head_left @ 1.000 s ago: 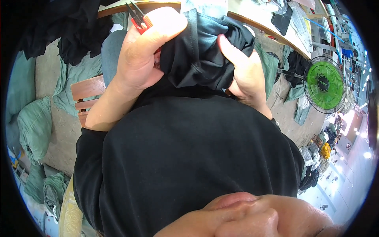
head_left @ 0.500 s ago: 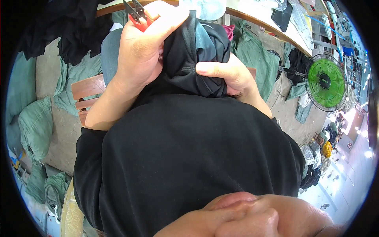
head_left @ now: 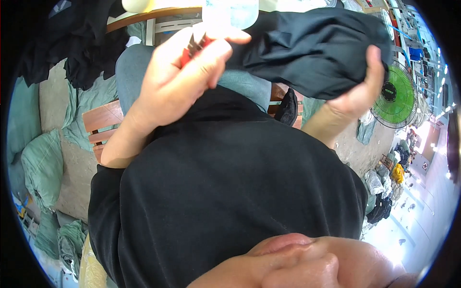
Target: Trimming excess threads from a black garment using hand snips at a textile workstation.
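My left hand (head_left: 185, 81) is closed around small red-handled thread snips (head_left: 186, 56), whose dark blades stick up by the thumb. Extended to the right, a black garment (head_left: 307, 53) hangs bunched in soft folds. My right hand (head_left: 357, 93) grips its far right end, the thumb up along the edge and the fingers hidden beneath the cloth. The garment's left end reaches close to my left fingers; whether they also pinch it, I cannot tell. Both hands are slightly blurred.
Beyond my hands runs a table edge (head_left: 165, 11) with a pale translucent container (head_left: 245, 13) on it. A green fan (head_left: 401, 98) stands close to my right hand. Dark cloth (head_left: 62, 43) hangs at far left, above green sacks (head_left: 43, 165). Wooden chair slats (head_left: 103, 116) show beside me.
The black garment, earlier bunched between both hands before my chest, is now stretched out to the right. My right hand has moved right and up with it; my left keeps the snips.
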Tool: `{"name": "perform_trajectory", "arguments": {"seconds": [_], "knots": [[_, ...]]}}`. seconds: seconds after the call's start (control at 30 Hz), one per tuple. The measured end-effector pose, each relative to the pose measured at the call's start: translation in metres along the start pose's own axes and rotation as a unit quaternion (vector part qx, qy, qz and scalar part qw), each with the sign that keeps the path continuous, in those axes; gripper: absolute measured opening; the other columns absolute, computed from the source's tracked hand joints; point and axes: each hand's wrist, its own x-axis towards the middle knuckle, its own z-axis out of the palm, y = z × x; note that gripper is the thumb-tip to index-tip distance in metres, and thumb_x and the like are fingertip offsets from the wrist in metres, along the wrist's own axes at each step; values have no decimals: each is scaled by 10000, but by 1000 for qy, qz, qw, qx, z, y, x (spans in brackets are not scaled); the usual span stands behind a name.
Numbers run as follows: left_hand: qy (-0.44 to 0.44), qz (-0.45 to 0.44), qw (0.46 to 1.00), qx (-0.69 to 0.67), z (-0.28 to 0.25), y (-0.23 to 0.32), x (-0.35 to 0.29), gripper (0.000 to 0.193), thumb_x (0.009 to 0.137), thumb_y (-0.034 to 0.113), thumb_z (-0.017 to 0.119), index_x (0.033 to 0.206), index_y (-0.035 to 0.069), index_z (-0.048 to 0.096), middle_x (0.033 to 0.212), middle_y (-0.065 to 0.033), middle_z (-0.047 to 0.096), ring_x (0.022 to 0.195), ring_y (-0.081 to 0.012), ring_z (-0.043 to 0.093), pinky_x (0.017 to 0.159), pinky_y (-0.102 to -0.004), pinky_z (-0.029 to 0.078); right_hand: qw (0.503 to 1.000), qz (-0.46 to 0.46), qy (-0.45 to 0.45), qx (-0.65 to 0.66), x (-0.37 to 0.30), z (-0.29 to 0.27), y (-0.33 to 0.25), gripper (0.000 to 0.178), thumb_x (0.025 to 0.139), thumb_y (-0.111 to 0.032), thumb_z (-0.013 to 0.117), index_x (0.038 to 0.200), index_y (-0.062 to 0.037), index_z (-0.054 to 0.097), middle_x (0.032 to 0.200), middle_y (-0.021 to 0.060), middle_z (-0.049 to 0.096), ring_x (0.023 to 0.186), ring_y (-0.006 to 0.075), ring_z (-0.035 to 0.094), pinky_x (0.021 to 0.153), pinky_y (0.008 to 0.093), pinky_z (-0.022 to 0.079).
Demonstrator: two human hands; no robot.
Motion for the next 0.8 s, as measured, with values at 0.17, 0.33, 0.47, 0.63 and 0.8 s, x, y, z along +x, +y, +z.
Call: {"name": "perform_trajectory", "arguments": {"seconds": [0.17,0.33,0.47,0.63,0.8], "knots": [[-148,115,979,85,8,-14,1,612,1015,392,420,1439,-49,424,720,-21,527,563,-34,334,550,-178,297,983,81,-163,-36,-29,17,51,178,823,66,703,998,32,696,944,71,709,854,161,699,770,278,565],[-16,54,997,48,8,-5,-3,535,1037,243,347,1527,31,310,700,-28,511,526,-31,340,483,-164,305,962,82,-260,-33,-34,31,73,247,826,90,677,1069,57,700,1035,113,713,948,197,691,868,300,538],[2,16,1000,21,5,-1,-7,524,1041,227,346,1531,43,310,657,-28,485,484,-33,318,453,-169,295,903,-114,-335,-243,-33,26,72,324,767,91,700,1076,3,739,1042,116,717,993,218,682,930,313,499],[-9,-15,1000,-13,0,1,-2,515,1043,230,347,1526,54,321,639,-33,479,447,-40,303,428,-174,292,894,-149,-316,-280,-35,27,77,372,690,61,725,1048,-31,764,1026,128,717,1006,248,678,963,325,470],[15,-43,997,-60,0,1,-1,459,1045,224,357,1482,83,374,639,-47,486,434,-44,304,406,-180,290,887,-162,-303,-309,-36,28,80,361,675,62,712,1017,-34,772,1002,126,722,990,246,681,959,331,470]]}}
